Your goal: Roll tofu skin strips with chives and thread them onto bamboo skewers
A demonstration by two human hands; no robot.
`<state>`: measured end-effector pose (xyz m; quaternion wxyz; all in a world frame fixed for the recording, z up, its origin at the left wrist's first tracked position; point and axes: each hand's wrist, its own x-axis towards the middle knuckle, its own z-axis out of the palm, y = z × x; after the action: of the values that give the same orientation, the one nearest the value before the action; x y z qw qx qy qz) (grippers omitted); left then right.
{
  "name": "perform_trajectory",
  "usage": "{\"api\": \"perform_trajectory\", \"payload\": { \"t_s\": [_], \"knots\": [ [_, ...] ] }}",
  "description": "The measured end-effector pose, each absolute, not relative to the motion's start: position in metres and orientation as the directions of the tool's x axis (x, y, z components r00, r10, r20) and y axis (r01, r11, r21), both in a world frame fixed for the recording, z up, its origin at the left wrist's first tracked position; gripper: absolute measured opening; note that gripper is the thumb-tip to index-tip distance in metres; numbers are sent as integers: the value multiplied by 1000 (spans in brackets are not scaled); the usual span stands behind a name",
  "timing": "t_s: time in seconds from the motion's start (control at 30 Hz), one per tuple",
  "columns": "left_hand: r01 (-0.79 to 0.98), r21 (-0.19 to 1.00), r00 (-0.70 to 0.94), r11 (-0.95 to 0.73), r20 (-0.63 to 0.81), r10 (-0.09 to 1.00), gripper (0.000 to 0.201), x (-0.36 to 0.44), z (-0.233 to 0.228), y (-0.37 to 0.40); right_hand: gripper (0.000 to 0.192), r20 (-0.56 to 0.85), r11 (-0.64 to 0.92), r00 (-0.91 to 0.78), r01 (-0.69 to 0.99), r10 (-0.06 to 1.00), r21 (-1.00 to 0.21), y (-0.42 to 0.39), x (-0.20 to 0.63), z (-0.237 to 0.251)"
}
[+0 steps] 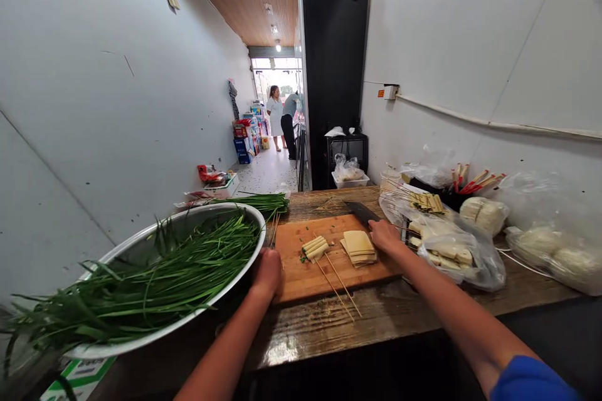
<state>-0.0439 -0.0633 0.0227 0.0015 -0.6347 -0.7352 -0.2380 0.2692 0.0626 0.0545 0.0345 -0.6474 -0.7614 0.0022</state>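
Note:
My right hand (383,235) is closed around the handle end of a kitchen knife (361,213), whose dark blade lies along the right edge of a wooden cutting board (301,282). Between the board and the basin, my left hand (269,272) is curled, with its fingertips hidden. Thin bamboo skewers (274,229) show just beyond it. On the board are a stack of square tofu sheets (358,247) and several tofu-sheet rolls (315,248) with green bits beside them. Two skewers (339,288) lie from the rolls across the board's front edge.
A large metal basin (261,225) full of Chinese chives (188,276) stands at the left. More chives (266,202) lie behind it. Plastic bags (489,263), skewered rolls (427,202) and a black container of red-tipped sticks (456,199) crowd the right. Two people (275,109) stand far back.

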Motion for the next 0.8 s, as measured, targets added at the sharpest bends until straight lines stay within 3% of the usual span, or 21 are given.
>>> {"api": "perform_trajectory", "payload": {
  "t_s": [0.1, 0.17, 0.27, 0.33, 0.43, 0.57, 0.7, 0.8],
  "knots": [
    [974, 194, -182, 113, 393, 901, 29, -25, 27, -63, 29, 42, 149, -147, 987, 988, -52, 69, 275, 47],
    [989, 150, -50, -8, 381, 923, 28, -10, 31, -60, 30, 46, 149, -146, 987, 988, -58, 71, 278, 45],
    [951, 235, 134, -202, 278, 951, 28, 5, 35, -53, 31, 38, 157, -155, 985, 987, -66, 67, 281, 53],
    [928, 293, 164, -233, 240, 957, 30, 8, 37, -48, 29, 88, 156, -150, 986, 985, -62, 52, 277, 64],
    [911, 351, 147, -216, 214, 966, 28, 8, 38, -44, 32, 241, 237, -216, 970, 946, -59, 0, 257, 71],
    [891, 393, 141, -228, 239, 961, 28, 6, 36, -41, 31, 120, 471, -460, 878, 880, -91, -84, 216, 51],
    [861, 451, 86, -234, 325, 942, 40, 1, 33, -42, 27, 97, 363, -353, 924, 930, -118, -109, 201, 29],
    [829, 532, -70, -173, 406, 911, 31, -4, 36, -53, 27, 168, 335, -297, 897, 940, -287, -93, 214, 32]
  ]
}}
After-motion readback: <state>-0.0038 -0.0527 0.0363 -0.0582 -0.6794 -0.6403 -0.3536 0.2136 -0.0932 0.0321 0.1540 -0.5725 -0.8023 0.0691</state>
